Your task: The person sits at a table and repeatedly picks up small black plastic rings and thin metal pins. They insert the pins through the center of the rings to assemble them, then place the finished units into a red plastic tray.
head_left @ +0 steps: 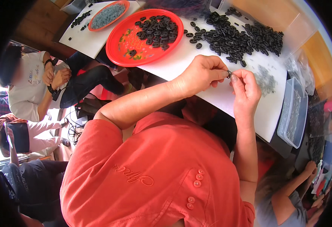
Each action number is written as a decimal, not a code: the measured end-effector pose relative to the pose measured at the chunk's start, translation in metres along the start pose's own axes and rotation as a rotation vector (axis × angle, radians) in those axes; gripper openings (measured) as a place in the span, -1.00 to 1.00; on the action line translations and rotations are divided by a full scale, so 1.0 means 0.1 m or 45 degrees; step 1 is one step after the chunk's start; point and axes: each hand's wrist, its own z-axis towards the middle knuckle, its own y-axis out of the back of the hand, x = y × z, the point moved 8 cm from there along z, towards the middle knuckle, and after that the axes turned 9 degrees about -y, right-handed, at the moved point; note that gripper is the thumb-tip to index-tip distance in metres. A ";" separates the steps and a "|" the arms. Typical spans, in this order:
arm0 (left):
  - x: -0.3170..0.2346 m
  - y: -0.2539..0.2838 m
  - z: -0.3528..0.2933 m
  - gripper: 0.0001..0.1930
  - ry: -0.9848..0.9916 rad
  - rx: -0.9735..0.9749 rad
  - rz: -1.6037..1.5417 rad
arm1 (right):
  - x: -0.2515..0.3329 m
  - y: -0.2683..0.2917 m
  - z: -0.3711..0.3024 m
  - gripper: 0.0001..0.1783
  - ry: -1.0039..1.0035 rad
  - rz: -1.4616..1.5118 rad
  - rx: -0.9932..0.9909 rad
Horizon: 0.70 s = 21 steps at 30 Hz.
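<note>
Nearest the viewer is the wearer's red shirt (151, 174), with buttons on its front. Beyond it, the left hand (207, 77) and right hand (248, 89) meet over the white worktop (181, 60). Both grasp one small black piece (229, 73) between thumb and fingertips; its exact shape is largely hidden by the fingers. Just beside the right hand, a thin scatter of clear pieces (266, 81) lies on the worktop. To the right, at the worktop's edge, stands a pale blue tub (301, 126) containing more small clear pieces. Past the hands, black oval pieces (226, 36) with holes lie in a loose heap. To the left, a round red plate (117, 45) bears similar ovals, mostly toward its far side. Farther still, a smaller orange-red dish (127, 7) holds greyish pieces. At far left sits a person in a white shirt (31, 81), hands together.
</note>
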 end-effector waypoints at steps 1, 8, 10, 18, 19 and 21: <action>-0.01 0.00 0.00 -0.83 -0.040 0.008 0.017 | 0.01 -0.01 -0.01 -0.97 0.030 -0.016 0.004; 0.04 0.04 -0.01 -0.81 0.030 -0.043 -0.057 | 0.03 0.01 -0.03 -0.95 0.037 -0.048 -0.058; 0.04 0.04 -0.01 -0.81 0.018 -0.032 -0.047 | 0.04 0.00 -0.02 -0.95 0.039 -0.078 -0.047; 0.00 0.03 -0.02 -0.88 -0.111 -0.007 0.059 | 0.13 -0.04 -0.04 -0.94 0.146 -0.201 -0.004; 0.01 0.03 -0.02 -0.89 -0.128 -0.019 0.049 | 0.14 -0.05 -0.04 -0.94 0.159 -0.206 0.007; 0.04 0.03 -0.04 -0.91 -0.140 -0.053 0.014 | 0.13 -0.07 -0.04 -0.92 0.145 -0.190 0.035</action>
